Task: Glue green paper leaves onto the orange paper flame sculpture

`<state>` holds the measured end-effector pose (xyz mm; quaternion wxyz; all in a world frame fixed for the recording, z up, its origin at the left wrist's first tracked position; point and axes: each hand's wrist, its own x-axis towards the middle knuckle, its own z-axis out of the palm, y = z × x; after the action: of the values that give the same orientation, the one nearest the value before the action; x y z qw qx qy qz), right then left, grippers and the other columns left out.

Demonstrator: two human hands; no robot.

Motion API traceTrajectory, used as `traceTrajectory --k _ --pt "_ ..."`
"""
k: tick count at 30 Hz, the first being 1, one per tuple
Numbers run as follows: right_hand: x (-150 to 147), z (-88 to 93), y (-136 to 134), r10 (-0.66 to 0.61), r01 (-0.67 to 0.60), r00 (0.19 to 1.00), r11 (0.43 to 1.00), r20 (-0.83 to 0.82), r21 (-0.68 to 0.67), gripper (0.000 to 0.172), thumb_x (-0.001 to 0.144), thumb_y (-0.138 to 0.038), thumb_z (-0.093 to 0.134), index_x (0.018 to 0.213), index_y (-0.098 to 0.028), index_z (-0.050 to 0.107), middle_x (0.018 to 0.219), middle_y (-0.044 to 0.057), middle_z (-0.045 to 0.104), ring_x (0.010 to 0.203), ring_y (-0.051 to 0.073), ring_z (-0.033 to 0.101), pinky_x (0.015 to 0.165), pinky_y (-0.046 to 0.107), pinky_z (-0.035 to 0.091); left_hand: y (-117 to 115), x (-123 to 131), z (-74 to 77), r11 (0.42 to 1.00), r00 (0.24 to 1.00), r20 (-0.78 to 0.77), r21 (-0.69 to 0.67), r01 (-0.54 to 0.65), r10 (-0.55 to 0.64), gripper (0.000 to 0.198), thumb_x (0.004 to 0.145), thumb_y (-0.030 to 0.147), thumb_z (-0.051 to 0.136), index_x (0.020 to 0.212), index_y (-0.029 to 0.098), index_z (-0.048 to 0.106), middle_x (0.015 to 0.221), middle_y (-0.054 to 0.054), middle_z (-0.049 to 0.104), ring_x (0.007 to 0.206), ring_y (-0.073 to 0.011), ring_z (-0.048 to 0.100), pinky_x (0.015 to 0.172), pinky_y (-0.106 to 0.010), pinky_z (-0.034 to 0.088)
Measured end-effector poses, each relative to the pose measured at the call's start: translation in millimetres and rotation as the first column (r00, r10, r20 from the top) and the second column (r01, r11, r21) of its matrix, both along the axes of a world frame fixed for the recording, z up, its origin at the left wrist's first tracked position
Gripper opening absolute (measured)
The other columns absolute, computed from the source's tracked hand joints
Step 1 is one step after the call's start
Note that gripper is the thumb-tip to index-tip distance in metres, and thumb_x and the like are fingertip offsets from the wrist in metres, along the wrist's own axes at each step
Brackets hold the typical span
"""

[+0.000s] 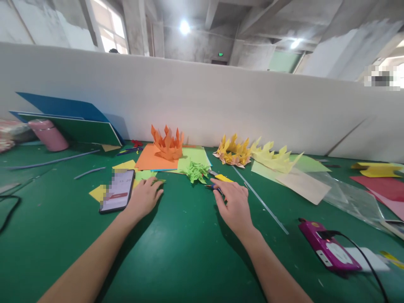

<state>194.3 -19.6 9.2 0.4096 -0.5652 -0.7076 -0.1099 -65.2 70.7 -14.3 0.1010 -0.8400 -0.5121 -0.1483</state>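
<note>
My left hand rests low beside a dark-edged phone, its fingers apart over light green paper. A small green paper piece shows by its fingertips. On the right, my right hand reaches forward with fingers spread, partly covering a slim blue tool with a pointed end; its kind is unclear. Just beyond those fingertips lies a yellow-handled cutter. Between the hands and farther back sits a crumpled green folded-paper piece. Neither hand visibly grips anything.
An orange paper crown, a golden one and a pale yellow one stand along the white partition. A clear strip lies right of my hand. Farther out are a magenta device with a cable and a pink bottle.
</note>
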Motion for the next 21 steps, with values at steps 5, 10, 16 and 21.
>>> traceTrajectory --k 5,10,16,21 --pt "28 -13.8 1 -0.245 0.252 0.968 0.952 0.061 -0.176 0.016 0.082 -0.033 0.051 0.086 -0.018 0.051 0.083 0.008 0.058 0.077 0.023 0.054 0.066 0.032 0.039 -3 3 5.1 0.999 0.993 0.115 -0.034 0.011 -0.007 0.016 0.082 0.02 0.047 0.091 0.018 0.06 0.094 -0.01 0.063 0.09 -0.0263 0.056 0.082 -0.039 0.043" --pt "44 -21.2 1 -0.315 0.338 0.94 0.797 0.133 -0.5 0.027 0.077 -0.04 0.059 0.089 -0.017 0.051 0.086 0.009 0.061 0.079 0.024 0.059 0.065 0.03 0.041 -4 3 7.6 0.995 0.985 0.146 0.016 -0.098 0.095 0.022 0.076 0.022 0.054 0.096 0.013 0.056 0.098 -0.015 0.06 0.092 -0.0295 0.055 0.084 -0.041 0.043" --pt "43 -13.9 2 -0.3 0.321 0.942 0.677 0.15 -0.663 0.019 0.08 -0.032 0.055 0.089 -0.015 0.057 0.089 0.012 0.064 0.079 0.025 0.062 0.058 0.028 0.037 -1 1 2.4 0.993 0.989 0.087 -0.005 -0.121 0.121 0.022 0.075 0.024 0.055 0.093 0.013 0.059 0.097 -0.016 0.062 0.095 -0.0312 0.056 0.088 -0.043 0.041" --pt "47 -14.3 5 -0.288 0.23 0.957 0.728 0.016 -0.646 0.013 0.08 -0.025 0.048 0.087 -0.017 0.055 0.09 0.009 0.065 0.08 0.022 0.062 0.061 0.027 0.041 -3 2 7.9 0.989 0.988 0.039 -0.033 -0.147 0.148 0.032 0.075 0.025 0.055 0.104 0.01 0.057 0.099 -0.017 0.065 0.096 -0.0316 0.058 0.088 -0.043 0.04"
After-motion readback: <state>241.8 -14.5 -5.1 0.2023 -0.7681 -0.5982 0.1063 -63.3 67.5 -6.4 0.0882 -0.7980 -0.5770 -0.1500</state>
